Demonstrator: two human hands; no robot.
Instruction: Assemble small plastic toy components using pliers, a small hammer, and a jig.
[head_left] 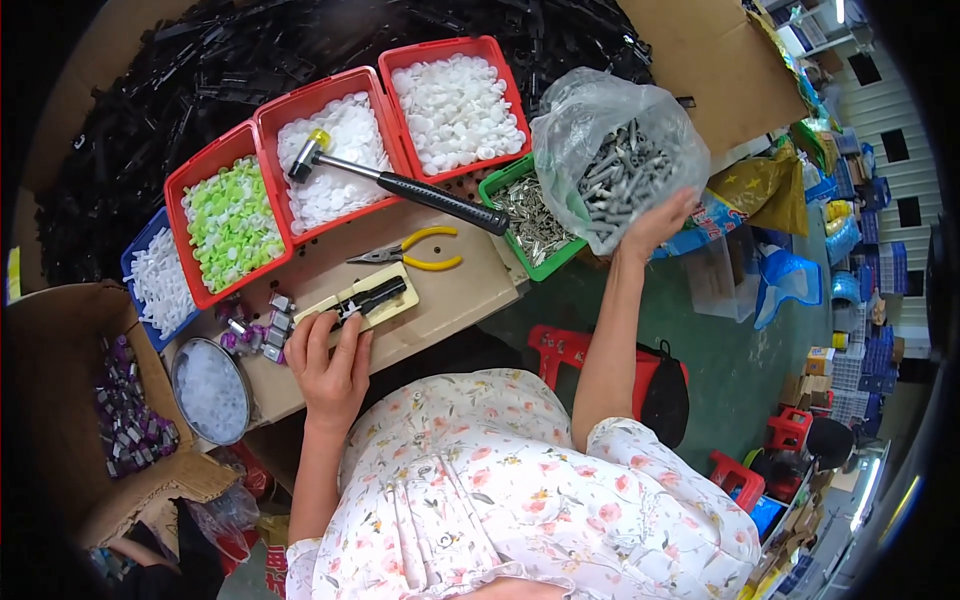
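My left hand (330, 368) bends its fingers over the left end of a cream fixture block (398, 308). A black plastic part (378, 294) lies in that block, with a small white piece (350, 311) at my fingertips. Toward the right, my right hand (655, 225) is wrapped against the lower side of a clear plastic bag (570, 120) and grips it. Inside the bag are many grey, elongated pieces (625, 175). Some of my right fingers are hard to make out against the bag. A green bin (545, 262) of small metal pins sits beside the bag.
Red bins hold white caps (455, 110) and green-white caps (232, 225). A hammer (400, 185) lies across them, with yellow-handled pliers (410, 248) below. Metal-and-purple parts (262, 330), a bowl (210, 392) and a blue bin (160, 280) are left. Black parts (200, 70) fill the back.
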